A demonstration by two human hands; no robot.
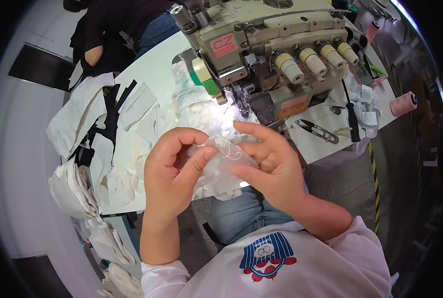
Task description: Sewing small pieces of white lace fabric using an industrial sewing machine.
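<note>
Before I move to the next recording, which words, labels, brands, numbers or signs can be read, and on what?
Red badge on the sewing machine: large lettering, legible but not copied here.
Print on the white shirt: blue-and-red picture; any lettering too small to read.
White tags right of the machine: marks too small to read.
Sheer embroidered fabric in the left hand: no lettering visible.

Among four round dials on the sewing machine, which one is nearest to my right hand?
The leftmost dial in the row; the other three dials sit farther right and farther from your right hand.
</note>
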